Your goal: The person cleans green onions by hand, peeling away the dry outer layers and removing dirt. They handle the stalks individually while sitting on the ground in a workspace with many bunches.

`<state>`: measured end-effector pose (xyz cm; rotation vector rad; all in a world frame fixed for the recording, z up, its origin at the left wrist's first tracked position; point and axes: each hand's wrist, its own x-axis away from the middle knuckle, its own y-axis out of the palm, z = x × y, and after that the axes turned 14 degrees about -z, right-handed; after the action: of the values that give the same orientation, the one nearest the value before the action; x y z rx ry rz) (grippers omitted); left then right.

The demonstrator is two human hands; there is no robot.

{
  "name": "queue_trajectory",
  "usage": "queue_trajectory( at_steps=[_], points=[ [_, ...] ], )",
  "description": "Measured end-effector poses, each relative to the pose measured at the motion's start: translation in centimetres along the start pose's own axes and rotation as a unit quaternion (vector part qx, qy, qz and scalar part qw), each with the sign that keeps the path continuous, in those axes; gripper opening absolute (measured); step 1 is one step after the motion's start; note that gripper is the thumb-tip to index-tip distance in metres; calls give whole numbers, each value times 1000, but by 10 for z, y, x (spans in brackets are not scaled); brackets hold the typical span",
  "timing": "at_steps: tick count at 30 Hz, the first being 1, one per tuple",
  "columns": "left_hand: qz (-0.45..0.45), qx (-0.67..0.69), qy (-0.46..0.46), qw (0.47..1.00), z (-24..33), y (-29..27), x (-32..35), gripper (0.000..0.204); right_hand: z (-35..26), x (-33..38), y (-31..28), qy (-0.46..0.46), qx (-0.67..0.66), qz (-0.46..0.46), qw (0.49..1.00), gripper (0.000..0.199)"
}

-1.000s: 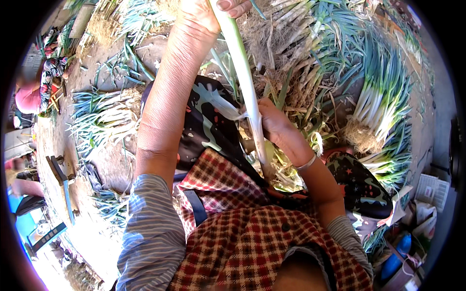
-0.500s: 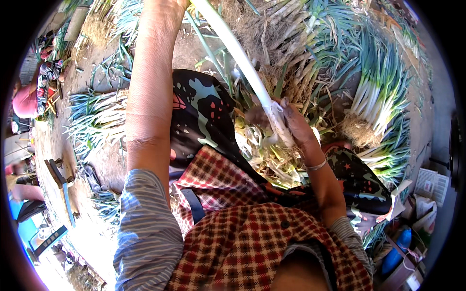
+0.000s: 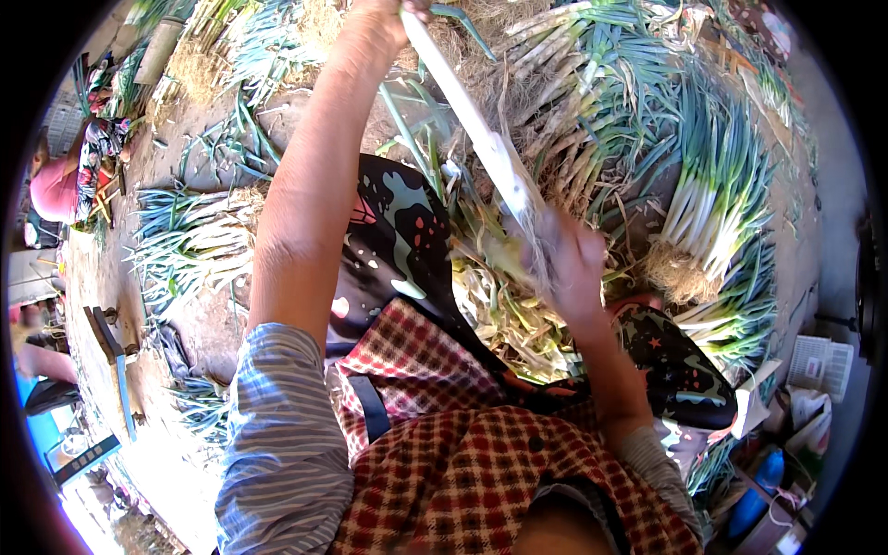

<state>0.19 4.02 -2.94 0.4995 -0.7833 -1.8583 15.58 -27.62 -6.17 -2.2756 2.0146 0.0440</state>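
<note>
Head view looks down on heaps of green onions (image 3: 712, 194) spread over the ground, white stalks bundled and green tops fanning outward, with more bunches (image 3: 190, 245) lying at the far left. Nearer in, a dark patterned apron (image 3: 398, 250) covers the lap, and a litter of pale peelings (image 3: 504, 314) lies on it between the two arms.

One long white onion stalk (image 3: 472, 129) runs across the middle of all this. Its long axis slants from the upper middle of the picture down toward the right, so it lies stretched between the two hands rather than off to one side of them. The left hand (image 3: 388, 17), arm reached out far at the top edge, is closed around the upper end. The right hand (image 3: 573, 264) sits close to the body at the lower end, where the stalk meets a thin strip of loose skin (image 3: 523, 208). This hand is blurred, so it seems to be pinching that end, but I cannot tell its fingers apart. The right hand is the nearer one to the peelings on the lap.
</note>
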Motion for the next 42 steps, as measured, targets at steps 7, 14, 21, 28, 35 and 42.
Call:
queue_trajectory(
  at_steps=[7, 14, 21, 28, 35, 42],
  points=[
    [83, -53, 105, 990, 28, -23, -5, 35, -49, 121, -19, -79, 363, -143, 917, 8],
    [96, -343, 94, 930, -9, 22, 18, 39, -1, 90, -39, 114, 557, -64, 820, 31],
    [-46, -225, 90, 969, -55, 100, 57, 24, 20, -6, -31, 29, 365, 76, 928, 33],
    [-92, -177, 17, 980, -54, 103, 61, 22, 76, 20, -11, 47, 156, 85, 983, 19],
    [-130, -135, -9, 982, -47, 105, 53, 41, 88, 40, -25, 85, -17, 69, 994, 24],
    [-197, -46, 28, 979, -38, 101, 56, 61, 68, 50, -31, 140, -458, -173, 861, 55]
  ],
)
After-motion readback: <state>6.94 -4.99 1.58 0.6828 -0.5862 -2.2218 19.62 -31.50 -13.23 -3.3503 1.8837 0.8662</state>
